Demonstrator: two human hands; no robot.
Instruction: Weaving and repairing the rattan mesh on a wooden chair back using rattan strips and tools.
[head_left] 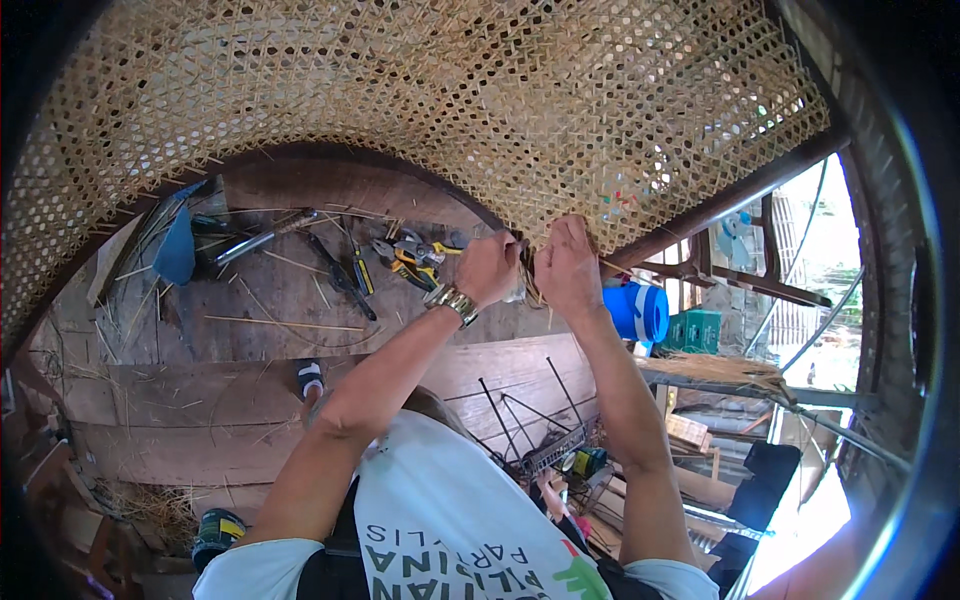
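A large woven cane panel (640, 90) in a dark wooden frame (720, 190) spans the upper part of the view. At its lower corner, where the curved and straight frame edges come close, both my hands work side by side. My left hand (486, 268), with a metal watch (452, 302) on the wrist, is closed with the fingers pinched; what it grips is hidden. Just to its right, my right hand (570, 270) is closed too, against the cane edge. Thin cane strips (530, 288) hang between the hands; which hand grips them is unclear.
Left of my hands, yellow-handled pliers (412, 262), a screwdriver (362, 270) and a metal tube (262, 238) lie among loose cane strips on a wooden bench (270, 340). A blue container (636, 312) and green box (694, 330) stand right of my right forearm. A wire rack (556, 452) lies below.
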